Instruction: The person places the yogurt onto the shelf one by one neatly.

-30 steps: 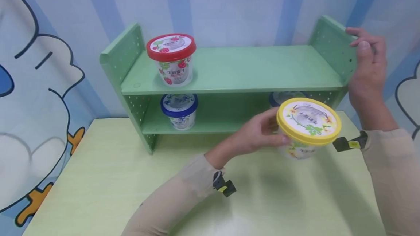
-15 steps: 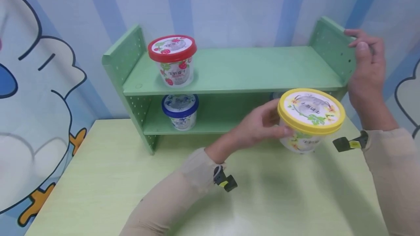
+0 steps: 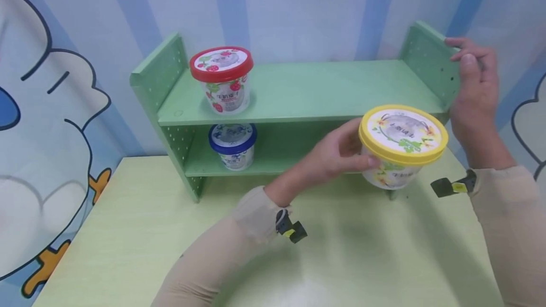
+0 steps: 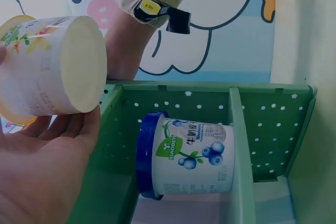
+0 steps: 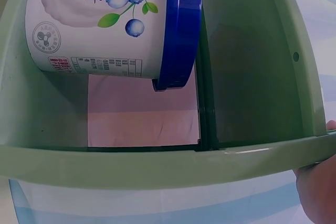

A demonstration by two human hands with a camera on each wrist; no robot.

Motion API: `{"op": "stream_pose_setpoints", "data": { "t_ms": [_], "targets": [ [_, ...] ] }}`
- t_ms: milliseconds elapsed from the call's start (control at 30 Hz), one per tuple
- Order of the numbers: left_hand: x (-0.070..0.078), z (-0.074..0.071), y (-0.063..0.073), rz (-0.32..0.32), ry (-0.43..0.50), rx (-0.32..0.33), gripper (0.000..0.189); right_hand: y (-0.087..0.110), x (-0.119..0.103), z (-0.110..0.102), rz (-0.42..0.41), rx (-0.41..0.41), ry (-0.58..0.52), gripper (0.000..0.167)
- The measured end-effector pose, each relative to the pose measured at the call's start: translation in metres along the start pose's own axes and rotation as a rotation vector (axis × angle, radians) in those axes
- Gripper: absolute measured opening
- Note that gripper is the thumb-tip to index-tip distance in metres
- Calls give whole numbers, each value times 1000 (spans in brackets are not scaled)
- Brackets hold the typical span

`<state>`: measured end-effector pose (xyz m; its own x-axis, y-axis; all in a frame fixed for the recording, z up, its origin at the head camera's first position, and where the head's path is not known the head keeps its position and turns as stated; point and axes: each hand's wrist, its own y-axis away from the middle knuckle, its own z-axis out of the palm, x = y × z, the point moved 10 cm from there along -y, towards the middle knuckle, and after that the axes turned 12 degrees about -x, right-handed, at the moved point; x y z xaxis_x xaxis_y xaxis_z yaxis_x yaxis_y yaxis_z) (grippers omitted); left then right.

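My left hand [image 3: 330,153] holds a tub with a yellow lid [image 3: 403,134] from its left side, thumb in front. The tub is in the air before the right half of a green two-tier shelf [image 3: 315,89], slightly tilted. In the left wrist view its pale base [image 4: 84,66] faces the shelf. My right hand [image 3: 477,91] grips the shelf's right side panel near the top; part of that grip is hidden. On the lower tier at the right stands a blueberry tub with a blue lid [image 5: 110,24], hidden in the head view behind the yellow-lidded tub.
A red-lidded strawberry tub [image 3: 223,79] stands on the upper tier at the left. Below it, another blue-lidded tub [image 3: 233,146] sits on the lower tier. The shelf stands on a pale green table [image 3: 128,231] against a striped, cartoon-printed wall [image 3: 298,13].
My left hand has raised the yellow-lidded tub from below the lower tier's level to the front edge of the upper tier. My right hand stays at the side panel.
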<state>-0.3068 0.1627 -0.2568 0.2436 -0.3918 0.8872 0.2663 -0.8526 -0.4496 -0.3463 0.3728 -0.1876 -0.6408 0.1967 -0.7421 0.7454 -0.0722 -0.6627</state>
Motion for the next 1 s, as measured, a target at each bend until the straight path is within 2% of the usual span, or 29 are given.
{"op": "stream_pose_setpoints", "data": {
  "t_ms": [133,267,533,767,1000],
  "targets": [
    [3,-1,-3,-14,-1,10,69,0,-1,1,1,-8,25,19],
    [8,-1,-8,-26,-11,10,68,-1,-6,1,-39,-5,87,22],
    [17,-4,-14,-52,-17,14,64,-1,-8,2,-64,-6,105,21],
    [23,-13,-19,-15,14,-6,62,1,-1,2,-46,-19,-119,15],
    [27,-25,-20,-27,5,21,61,-1,2,1,-18,-6,-138,16]
  ]
}}
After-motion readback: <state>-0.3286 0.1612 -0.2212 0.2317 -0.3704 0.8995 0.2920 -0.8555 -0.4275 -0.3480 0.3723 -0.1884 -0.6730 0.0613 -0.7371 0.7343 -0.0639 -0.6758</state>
